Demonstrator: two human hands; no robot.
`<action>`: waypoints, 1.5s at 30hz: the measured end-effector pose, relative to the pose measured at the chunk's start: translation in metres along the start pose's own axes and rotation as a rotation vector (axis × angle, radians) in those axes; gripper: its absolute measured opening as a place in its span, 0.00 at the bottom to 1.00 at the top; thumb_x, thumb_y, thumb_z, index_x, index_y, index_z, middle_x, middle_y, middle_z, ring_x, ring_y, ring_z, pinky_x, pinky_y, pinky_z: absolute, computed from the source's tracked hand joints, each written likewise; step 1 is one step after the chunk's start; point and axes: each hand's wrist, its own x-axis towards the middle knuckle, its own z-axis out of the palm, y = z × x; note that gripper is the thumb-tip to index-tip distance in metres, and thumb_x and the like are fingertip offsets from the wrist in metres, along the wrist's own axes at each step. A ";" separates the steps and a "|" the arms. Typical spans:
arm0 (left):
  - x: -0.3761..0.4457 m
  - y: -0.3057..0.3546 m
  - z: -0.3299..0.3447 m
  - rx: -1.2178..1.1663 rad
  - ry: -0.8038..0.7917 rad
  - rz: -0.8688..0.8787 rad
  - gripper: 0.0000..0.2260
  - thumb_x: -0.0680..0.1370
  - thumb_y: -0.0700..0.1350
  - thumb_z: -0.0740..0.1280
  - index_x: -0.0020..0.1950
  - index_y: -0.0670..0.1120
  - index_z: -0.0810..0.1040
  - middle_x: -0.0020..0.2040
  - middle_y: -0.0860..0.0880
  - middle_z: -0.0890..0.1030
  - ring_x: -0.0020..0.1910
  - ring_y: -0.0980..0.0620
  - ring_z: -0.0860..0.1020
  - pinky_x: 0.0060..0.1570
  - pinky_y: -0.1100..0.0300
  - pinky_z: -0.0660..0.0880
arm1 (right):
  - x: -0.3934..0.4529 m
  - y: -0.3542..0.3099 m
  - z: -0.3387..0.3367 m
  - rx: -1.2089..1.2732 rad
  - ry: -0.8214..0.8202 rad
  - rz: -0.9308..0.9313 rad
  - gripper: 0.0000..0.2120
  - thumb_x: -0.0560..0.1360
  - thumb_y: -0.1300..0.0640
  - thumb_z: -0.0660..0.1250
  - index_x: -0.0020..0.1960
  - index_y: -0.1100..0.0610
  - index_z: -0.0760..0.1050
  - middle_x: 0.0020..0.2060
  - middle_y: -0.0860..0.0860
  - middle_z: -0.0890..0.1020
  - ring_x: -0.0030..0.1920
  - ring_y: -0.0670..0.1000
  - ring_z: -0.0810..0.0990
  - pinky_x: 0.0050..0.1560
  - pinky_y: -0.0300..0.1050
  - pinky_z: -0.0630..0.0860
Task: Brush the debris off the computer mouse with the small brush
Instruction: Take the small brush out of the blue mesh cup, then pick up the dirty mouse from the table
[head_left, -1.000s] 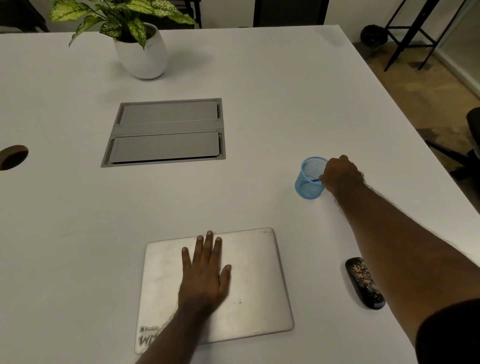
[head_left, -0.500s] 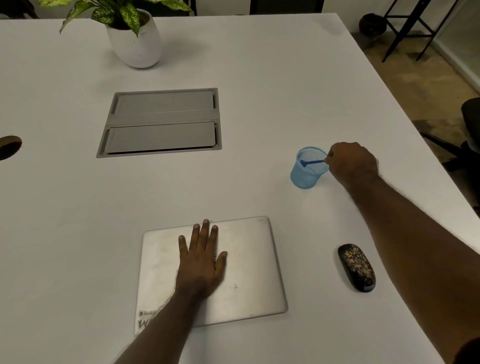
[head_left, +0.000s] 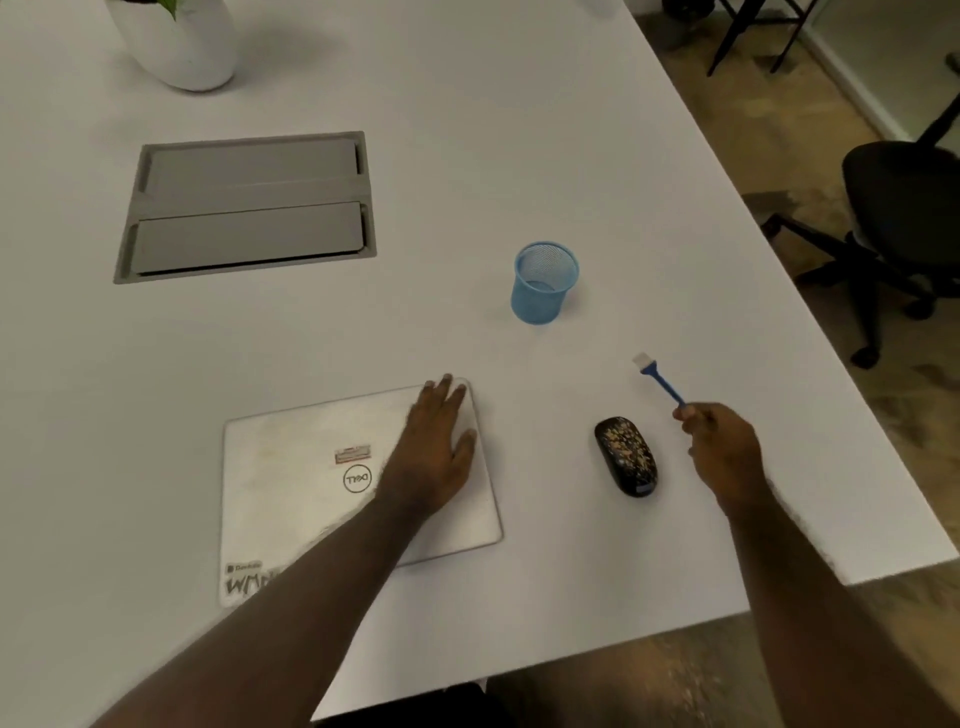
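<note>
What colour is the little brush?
The brush has a blue handle and pale whitish bristles, seen in the head view.

A white table (head_left: 467, 156) is seen, with brown mottled flooring (head_left: 779, 130) at 3 o'clock of it. At 11 o'clock a grey recessed panel (head_left: 249, 208) is set into it, and a white plant pot (head_left: 182, 47) with a scrap of green leaf is shown at 12 o'clock. A light blue mesh cup (head_left: 544, 283) is placed near the centre. A silver laptop (head_left: 291, 483) (marked with a black ringed logo and a small red-edged sticker) is shown at 7 o'clock. The computer mouse (head_left: 626, 456) is black, speckled with gold flecks. The small brush (head_left: 658, 378) has a blue handle and white bristles. A black office chair (head_left: 904, 208) is seen at 3 o'clock.
</note>
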 end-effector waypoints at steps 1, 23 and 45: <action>0.002 0.013 0.009 -0.040 0.000 0.016 0.25 0.80 0.45 0.61 0.77 0.43 0.61 0.78 0.46 0.58 0.78 0.49 0.53 0.74 0.62 0.46 | -0.005 0.011 0.002 0.027 -0.021 0.031 0.14 0.82 0.56 0.61 0.56 0.64 0.80 0.49 0.60 0.81 0.51 0.63 0.79 0.56 0.63 0.77; 0.038 0.126 0.139 -0.997 -0.294 -0.789 0.12 0.80 0.37 0.57 0.53 0.43 0.80 0.54 0.39 0.81 0.54 0.43 0.80 0.55 0.51 0.78 | -0.021 0.042 0.027 0.550 -0.188 0.258 0.10 0.85 0.58 0.57 0.53 0.55 0.77 0.54 0.57 0.82 0.53 0.55 0.82 0.51 0.50 0.79; 0.028 0.124 0.136 -1.295 -0.381 -0.806 0.14 0.83 0.44 0.56 0.64 0.40 0.74 0.60 0.38 0.79 0.58 0.43 0.78 0.59 0.48 0.76 | -0.055 0.029 0.009 0.621 -0.163 0.261 0.10 0.85 0.58 0.56 0.52 0.54 0.76 0.58 0.58 0.81 0.57 0.60 0.81 0.48 0.47 0.79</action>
